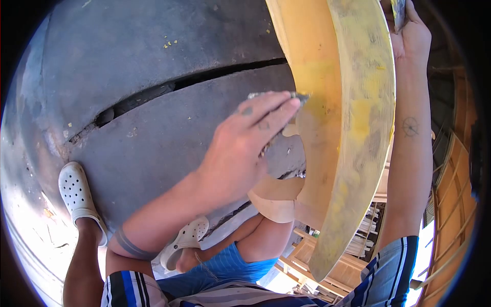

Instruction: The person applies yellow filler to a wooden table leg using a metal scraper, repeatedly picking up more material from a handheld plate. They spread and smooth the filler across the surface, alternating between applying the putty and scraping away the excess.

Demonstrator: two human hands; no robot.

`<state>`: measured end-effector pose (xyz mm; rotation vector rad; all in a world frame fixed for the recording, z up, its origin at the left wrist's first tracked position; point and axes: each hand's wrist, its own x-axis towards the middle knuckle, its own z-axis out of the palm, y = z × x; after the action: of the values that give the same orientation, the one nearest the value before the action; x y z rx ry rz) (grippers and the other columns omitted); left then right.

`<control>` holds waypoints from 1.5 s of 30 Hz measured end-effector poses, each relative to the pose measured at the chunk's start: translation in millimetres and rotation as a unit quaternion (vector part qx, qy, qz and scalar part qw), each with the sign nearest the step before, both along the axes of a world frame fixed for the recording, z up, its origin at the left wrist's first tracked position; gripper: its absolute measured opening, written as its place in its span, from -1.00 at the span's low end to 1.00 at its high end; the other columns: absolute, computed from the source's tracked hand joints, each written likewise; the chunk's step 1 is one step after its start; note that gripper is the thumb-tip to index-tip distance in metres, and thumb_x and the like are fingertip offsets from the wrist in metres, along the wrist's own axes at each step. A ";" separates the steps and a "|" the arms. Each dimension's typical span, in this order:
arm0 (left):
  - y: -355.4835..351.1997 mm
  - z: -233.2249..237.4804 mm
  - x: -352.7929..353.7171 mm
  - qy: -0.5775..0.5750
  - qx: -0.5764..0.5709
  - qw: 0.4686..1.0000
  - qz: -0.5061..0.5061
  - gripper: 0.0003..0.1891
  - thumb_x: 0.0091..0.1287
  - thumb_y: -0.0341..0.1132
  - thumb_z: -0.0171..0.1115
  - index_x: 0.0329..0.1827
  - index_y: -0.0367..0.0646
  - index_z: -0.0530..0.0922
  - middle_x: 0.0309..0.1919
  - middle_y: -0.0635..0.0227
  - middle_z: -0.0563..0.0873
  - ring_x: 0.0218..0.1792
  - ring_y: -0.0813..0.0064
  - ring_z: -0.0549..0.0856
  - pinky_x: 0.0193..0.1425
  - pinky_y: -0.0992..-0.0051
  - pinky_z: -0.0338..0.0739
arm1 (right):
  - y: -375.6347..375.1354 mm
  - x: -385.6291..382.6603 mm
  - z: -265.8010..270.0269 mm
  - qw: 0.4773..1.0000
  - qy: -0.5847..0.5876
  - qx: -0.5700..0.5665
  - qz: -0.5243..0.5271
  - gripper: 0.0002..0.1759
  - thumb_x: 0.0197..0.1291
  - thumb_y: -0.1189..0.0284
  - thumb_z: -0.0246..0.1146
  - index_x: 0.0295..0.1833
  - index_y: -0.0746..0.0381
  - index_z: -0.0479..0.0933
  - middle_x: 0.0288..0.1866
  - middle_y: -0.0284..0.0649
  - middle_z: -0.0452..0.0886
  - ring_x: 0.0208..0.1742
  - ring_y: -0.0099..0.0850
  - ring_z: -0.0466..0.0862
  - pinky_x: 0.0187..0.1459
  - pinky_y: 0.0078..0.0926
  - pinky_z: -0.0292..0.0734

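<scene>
My left hand [248, 130] is closed around a thin, putty-stained scraper [303, 97]; most of the scraper is hidden under the fingers. Its tip meets the inner face of a large curved wooden piece [358, 128], which is smeared with yellow putty along its edge and inner side. Beyond the piece's outer edge, at the top right, my right hand [413, 38] has its palm turned toward me. It grips a flat, yellow-smeared piece [398, 13], cut off by the top of the view.
A grey concrete floor [153, 153] with a long dark crack [148, 94] lies below. My feet in white clogs [75, 189] are at the lower left. Wooden frames [312, 250] and stacked slats [367, 233] stand beneath and behind the curved piece; more woodwork [452, 204] is at right.
</scene>
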<state>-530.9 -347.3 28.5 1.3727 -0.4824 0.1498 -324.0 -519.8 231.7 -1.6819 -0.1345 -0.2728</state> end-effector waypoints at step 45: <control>-12.4 -23.8 95.0 0.013 -0.012 0.991 0.135 -0.34 -0.01 -0.77 -0.04 0.27 -0.24 0.47 0.17 0.07 0.55 0.16 0.20 0.59 0.24 0.39 0.46 | 0.2 -8.6 -0.1 0.995 0.001 -0.062 -0.079 -0.57 0.47 0.38 -0.04 0.23 0.54 0.32 0.22 0.06 0.42 0.04 -0.18 0.58 -0.03 -0.29 0.69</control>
<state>-435.9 -359.7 4.7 1.4102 -0.2712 0.3572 -332.6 -519.6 231.7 -1.8193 -0.0162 -0.3875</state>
